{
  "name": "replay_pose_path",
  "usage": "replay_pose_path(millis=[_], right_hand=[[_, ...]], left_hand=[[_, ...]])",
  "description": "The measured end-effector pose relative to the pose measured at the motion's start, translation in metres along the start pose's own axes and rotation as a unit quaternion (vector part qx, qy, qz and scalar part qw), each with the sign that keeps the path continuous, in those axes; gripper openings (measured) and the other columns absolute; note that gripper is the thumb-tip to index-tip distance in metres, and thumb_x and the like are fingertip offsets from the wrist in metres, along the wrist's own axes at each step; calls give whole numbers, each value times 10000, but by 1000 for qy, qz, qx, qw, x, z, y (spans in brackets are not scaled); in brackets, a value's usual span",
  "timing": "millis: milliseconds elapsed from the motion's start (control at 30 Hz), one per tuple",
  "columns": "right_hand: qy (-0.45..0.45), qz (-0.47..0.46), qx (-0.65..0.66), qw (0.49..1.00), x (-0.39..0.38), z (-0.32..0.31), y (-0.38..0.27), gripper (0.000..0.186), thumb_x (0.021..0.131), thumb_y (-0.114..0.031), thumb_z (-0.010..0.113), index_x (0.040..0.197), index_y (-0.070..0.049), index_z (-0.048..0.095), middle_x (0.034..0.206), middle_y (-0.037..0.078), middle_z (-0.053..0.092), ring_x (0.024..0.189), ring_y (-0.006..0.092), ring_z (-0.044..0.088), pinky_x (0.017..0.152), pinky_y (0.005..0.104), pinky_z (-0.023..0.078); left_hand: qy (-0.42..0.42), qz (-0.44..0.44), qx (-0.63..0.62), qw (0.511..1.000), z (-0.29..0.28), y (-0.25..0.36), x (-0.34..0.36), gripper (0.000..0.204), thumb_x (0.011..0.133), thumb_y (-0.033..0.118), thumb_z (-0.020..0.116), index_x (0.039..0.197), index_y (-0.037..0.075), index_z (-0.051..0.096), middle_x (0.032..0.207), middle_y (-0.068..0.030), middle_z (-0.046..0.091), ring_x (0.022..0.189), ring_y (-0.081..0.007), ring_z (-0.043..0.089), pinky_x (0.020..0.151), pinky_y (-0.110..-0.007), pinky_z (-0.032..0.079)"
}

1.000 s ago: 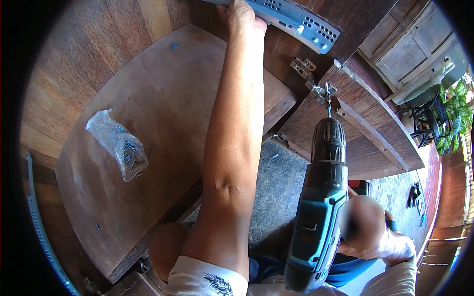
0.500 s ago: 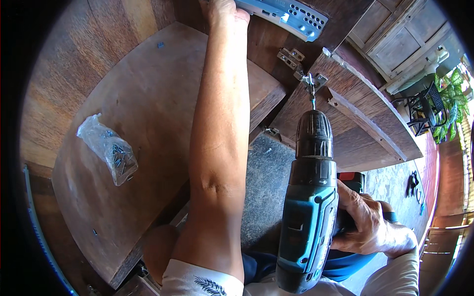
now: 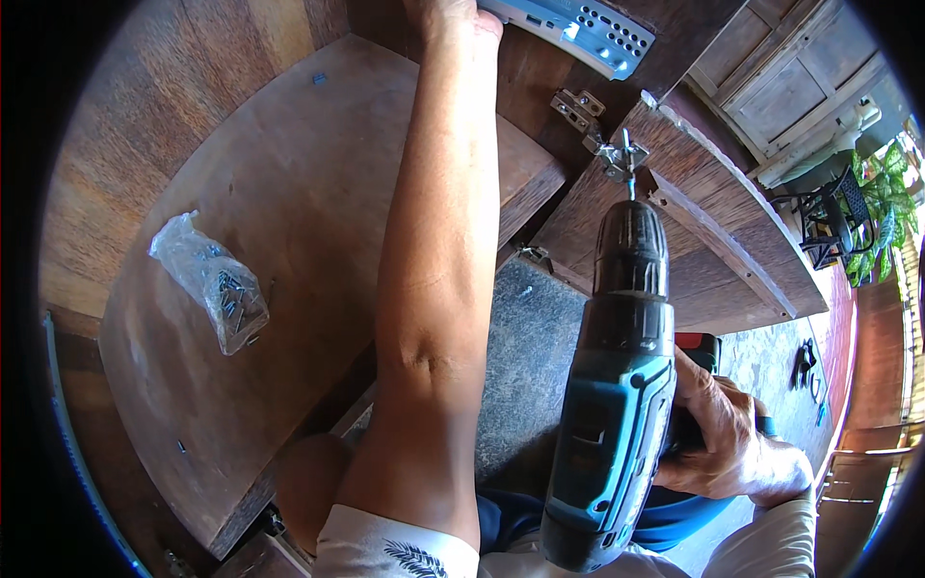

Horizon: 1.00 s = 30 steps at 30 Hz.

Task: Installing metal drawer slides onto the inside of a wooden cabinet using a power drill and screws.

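In my right hand (image 3: 718, 429) is a teal and black cordless drill (image 3: 617, 414), fingers wrapped round its handle. Its bit points away from me, and a thin bright piece at the tip overlaps a metal hinge (image 3: 617, 164); whether they touch I cannot tell. My left arm reaches straight up the view. At the top edge my left hand (image 3: 453, 14) lies against the end of a perforated metal drawer slide (image 3: 578, 34) along the dark wooden panel. The fingers of that hand are cut off by the frame.
A clear plastic bag (image 3: 214, 279) of screws lies on the brown wooden board (image 3: 289, 193) at left, with loose screws around. At right, a hinged wooden door (image 3: 713, 222) stands open over the grey floor (image 3: 525, 385). A black chair (image 3: 838, 217) and plants are beyond.
The drill's front end has swung slightly to the right in the view, and the bit tip has shifted with it. The scene has slid a little rightward. My left hand stays by the slide.
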State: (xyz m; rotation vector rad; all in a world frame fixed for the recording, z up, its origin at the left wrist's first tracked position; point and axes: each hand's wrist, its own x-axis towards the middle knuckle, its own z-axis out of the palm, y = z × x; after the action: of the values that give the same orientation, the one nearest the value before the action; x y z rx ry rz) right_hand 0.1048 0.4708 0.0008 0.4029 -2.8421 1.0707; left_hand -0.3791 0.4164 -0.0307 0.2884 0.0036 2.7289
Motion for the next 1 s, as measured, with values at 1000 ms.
replay_pose_path(millis=[1000], right_hand=[[-10,50,-9,999,25,1,-12,1079,758,-349,926,1552,76,332,1289,303,662,1088,420,721,906,516,602]], left_hand=[[73,201,110,971,19,-39,-8,433,1054,148,543,1467,83,429,1410,-183,555,1209,-324,619,1029,-459,542]])
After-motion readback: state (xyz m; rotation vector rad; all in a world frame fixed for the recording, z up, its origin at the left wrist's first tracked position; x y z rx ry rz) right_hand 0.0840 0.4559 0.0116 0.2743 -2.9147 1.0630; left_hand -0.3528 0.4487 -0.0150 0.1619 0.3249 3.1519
